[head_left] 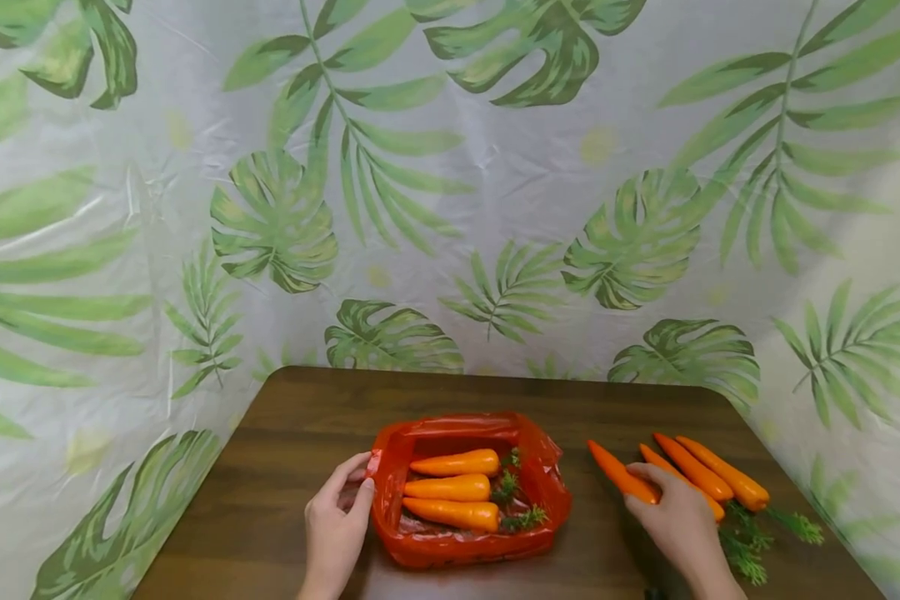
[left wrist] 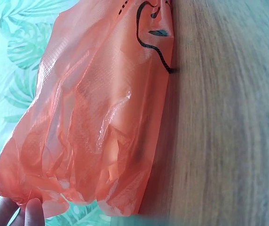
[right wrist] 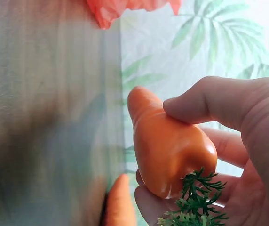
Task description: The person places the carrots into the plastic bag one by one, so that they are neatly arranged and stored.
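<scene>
Currently, a carrot (head_left: pixel 615 472) is held by the right hand (head_left: pixel 678 512), pinched between thumb and fingers near its thick end, greens (right wrist: pixel 195 197) hanging free. Its tip is aimed toward the red plastic bag (head_left: pixel 465 552), carrot and bag apart. The bag's left rim is pinched by the left hand (head_left: pixel 335 517); the mouth is spread open.

Step in hand, as judged: carrot handled one-handed, bag steadied by the other. A firm pinch is called for, since the surface looks slick; the bag's right rim should be cleared by any lift across, and the left rim should be held without tugging, so the thin plastic isn't skewed.

Around: three carrots (head_left: pixel 448 487) are seen inside the bag, laid side by side, tips left, tops right. Three loose carrots (head_left: pixel 696 471) are laid on the table (head_left: pixel 300 450) at the right, one partly hidden by the hand. In the way: the bag's slack right wall, where greens could be snagged. The table is backed by a leaf-printed sheet (head_left: pixel 525 183).
</scene>
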The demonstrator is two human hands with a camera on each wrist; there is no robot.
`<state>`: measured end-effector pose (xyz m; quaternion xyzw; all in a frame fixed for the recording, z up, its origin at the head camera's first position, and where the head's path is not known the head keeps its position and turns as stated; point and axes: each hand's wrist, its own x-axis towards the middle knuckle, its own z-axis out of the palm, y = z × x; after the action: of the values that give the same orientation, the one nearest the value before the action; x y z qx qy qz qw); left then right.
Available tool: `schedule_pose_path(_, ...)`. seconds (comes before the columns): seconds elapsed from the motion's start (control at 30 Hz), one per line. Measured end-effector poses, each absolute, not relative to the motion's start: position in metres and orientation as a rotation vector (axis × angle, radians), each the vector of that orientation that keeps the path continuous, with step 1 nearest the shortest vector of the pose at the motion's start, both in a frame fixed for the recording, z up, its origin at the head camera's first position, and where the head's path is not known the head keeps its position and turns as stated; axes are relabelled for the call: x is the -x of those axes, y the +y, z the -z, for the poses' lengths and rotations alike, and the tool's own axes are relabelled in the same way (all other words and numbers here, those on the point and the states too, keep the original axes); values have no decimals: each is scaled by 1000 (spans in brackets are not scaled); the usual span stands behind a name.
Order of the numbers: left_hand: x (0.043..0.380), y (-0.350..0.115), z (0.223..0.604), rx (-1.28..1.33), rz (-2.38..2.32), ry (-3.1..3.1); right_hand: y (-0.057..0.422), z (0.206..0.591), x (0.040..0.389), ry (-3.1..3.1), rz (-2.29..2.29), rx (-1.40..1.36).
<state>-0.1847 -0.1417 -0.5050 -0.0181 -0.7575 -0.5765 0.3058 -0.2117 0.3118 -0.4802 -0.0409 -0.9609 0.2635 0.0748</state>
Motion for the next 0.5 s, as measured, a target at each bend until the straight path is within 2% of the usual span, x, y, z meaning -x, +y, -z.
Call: schedule_pose_path(0.5, 184, -142, 503, 30, 1531, -2010, 290, 455, 216, -2834, -812, -1)
